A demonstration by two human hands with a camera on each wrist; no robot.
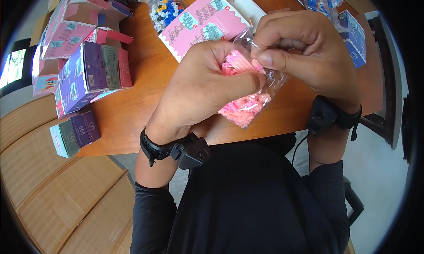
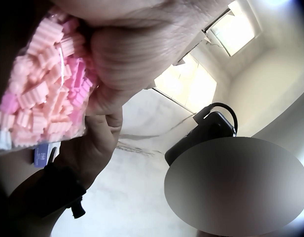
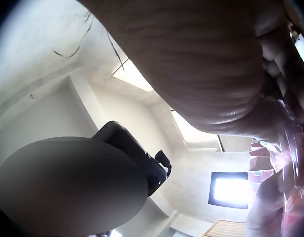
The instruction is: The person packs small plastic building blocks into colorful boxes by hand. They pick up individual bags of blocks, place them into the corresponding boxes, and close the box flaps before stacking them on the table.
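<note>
A clear plastic bag of small pink building bricks [image 1: 247,108] is held up over the front of the wooden table. My left hand [image 1: 207,82] grips it, the thumb lying across its front. At the bag's upper edge, my right hand [image 1: 304,51] pinches the loose plastic between thumb and curled fingers. In the left wrist view the bricks [image 2: 43,94] show light pink with some brighter pink ones, packed in the lower part of the bag. The right wrist view shows a strip of shiny plastic [image 3: 292,158] between the two hands.
Behind the hands lies a pink and white box [image 1: 198,22]. Opened pink boxes [image 1: 70,29] and a purple box [image 1: 75,82] stand at the left. Small boxes [image 1: 75,135] sit near the table's left edge. Bags of coloured bricks [image 1: 165,11] and a blue box [image 1: 353,37] are farther back.
</note>
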